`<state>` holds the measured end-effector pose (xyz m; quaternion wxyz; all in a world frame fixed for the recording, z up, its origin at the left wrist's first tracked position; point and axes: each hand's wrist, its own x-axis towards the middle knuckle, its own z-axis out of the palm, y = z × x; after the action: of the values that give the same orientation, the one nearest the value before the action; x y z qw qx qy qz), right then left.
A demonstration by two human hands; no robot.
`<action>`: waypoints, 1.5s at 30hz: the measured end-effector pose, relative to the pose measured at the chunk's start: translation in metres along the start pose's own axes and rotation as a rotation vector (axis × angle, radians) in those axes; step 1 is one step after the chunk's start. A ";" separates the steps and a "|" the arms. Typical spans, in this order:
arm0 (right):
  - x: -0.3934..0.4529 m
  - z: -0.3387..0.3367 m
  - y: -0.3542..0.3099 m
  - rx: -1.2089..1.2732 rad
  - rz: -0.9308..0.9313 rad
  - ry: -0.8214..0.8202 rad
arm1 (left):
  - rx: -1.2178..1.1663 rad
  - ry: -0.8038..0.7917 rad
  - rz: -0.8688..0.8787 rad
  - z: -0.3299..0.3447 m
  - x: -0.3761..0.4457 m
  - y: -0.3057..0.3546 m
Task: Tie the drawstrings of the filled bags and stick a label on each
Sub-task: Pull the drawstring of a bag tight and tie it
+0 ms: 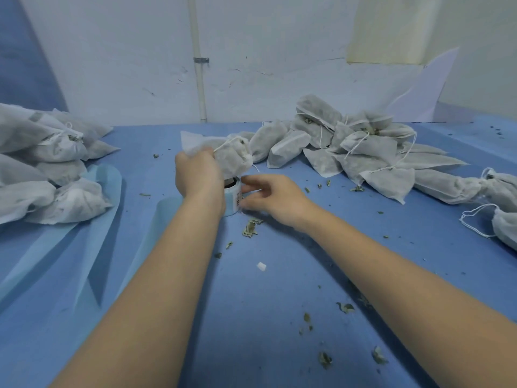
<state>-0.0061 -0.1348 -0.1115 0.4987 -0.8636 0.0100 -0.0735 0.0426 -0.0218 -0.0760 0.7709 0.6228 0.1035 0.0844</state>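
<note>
A small roll of pale blue label tape with a dark core (233, 196) stands on the blue cloth-covered counter (265, 303), near its middle, between the person's two hands. The right hand (270, 198) reaches in from the right, fingers curved against the side of the roll where a printed label shows; motion blur hides whether they pinch a label or only touch it. The left hand (197, 172) sits just behind and left of the roll, fingers clenched round a white non-woven drawstring bag filled with dried leaves (228, 155), holding it right above the roll — the bag's white cord (223, 145) runs across its top.

Beyond the hands, to the right, a loose heap of similar filled white bags (349, 141) lies on the counter, many with thin white strings trailing. More bags (503, 208) lie at the far right edge. On the left a second pile of filled white bags (50, 175) rests partly on a sheet of lighter blue fabric (92, 219).

Dried green leaf crumbs (250, 228) are scattered over the counter, and a small white scrap (261, 266) lies in front of the roll. Behind stands a white wall with a vertical white pipe (199, 65).
</note>
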 end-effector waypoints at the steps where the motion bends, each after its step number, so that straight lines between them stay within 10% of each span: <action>1: 0.000 -0.001 0.001 -0.008 -0.013 0.010 | 0.005 0.003 0.000 0.000 -0.001 0.000; 27: -0.036 -0.013 -0.020 -0.248 -0.182 0.090 | 0.003 -0.042 0.064 -0.002 -0.004 -0.002; 45: -0.047 -0.062 -0.018 -0.266 -0.318 0.400 | -0.140 -0.675 0.088 0.011 -0.059 -0.019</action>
<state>-0.0623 -0.1748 -0.0707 0.3513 -0.8805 -0.0176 -0.3179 -0.0109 -0.0511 -0.0888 0.7982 0.5649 -0.1904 -0.0865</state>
